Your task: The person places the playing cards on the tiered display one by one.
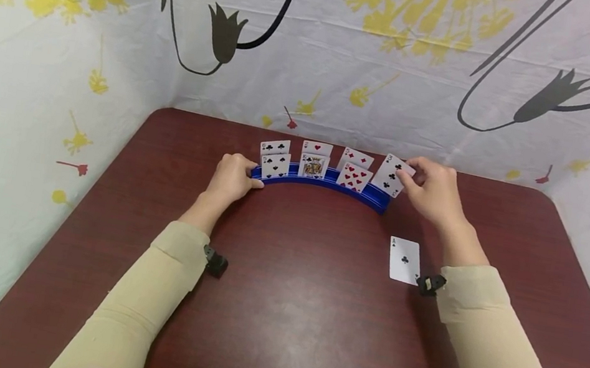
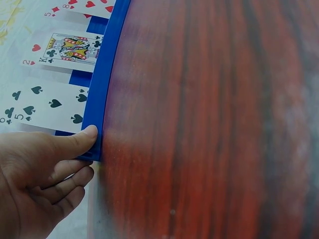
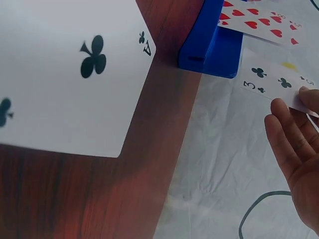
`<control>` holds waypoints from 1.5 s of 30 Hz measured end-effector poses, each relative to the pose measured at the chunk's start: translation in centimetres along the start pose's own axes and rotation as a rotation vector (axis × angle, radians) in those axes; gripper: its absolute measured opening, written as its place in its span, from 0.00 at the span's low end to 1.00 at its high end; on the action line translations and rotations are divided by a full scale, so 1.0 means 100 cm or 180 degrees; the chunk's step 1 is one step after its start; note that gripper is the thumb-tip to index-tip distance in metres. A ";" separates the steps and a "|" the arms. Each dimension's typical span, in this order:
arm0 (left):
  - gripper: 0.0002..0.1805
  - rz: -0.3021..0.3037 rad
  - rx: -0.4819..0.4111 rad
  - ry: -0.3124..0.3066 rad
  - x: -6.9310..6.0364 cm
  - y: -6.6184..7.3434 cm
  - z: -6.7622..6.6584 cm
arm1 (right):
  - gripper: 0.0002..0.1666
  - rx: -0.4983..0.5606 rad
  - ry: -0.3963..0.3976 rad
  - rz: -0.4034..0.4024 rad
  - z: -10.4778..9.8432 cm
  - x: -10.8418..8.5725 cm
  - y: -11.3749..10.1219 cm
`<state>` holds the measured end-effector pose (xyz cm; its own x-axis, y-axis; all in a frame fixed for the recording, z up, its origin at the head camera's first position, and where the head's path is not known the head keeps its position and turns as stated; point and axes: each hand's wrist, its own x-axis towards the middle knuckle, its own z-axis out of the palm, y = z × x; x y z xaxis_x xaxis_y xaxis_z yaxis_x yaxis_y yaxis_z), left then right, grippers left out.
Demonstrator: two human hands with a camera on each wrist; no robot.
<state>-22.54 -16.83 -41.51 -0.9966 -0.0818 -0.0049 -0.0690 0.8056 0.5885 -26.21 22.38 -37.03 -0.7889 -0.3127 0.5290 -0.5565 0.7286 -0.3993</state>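
Note:
A curved blue card holder (image 1: 318, 181) stands near the table's far edge with playing cards upright in two rows. My left hand (image 1: 232, 176) grips its left end, thumb on the front, beside the five of spades (image 2: 54, 103). My right hand (image 1: 433, 188) pinches the three of clubs (image 1: 391, 175) by its upper right part, tilted, at the holder's right end; whether it touches the slot I cannot tell. Left of it are the eight of hearts (image 1: 355, 178) and a diamond card (image 1: 357, 156). The king of clubs (image 1: 313, 166) stands before the two of hearts (image 1: 318, 147).
An ace of clubs (image 1: 404, 260) lies face up on the dark red-brown table (image 1: 303, 286), near the right wrist. Behind the table hangs a white patterned cloth (image 1: 315, 42), close to its far edge. Another club card (image 1: 276, 145) stands behind the five of spades.

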 end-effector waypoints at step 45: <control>0.28 0.0010 -0.0025 0.0000 -0.001 0.000 0.001 | 0.26 -0.0405 -0.1089 0.0497 -0.014 -0.035 0.015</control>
<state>-22.42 -16.71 -41.58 -0.9969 -0.0793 -0.0028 -0.0654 0.8013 0.5947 -23.89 25.39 -38.45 -0.9147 -0.3615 0.1806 -0.4032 0.8464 -0.3480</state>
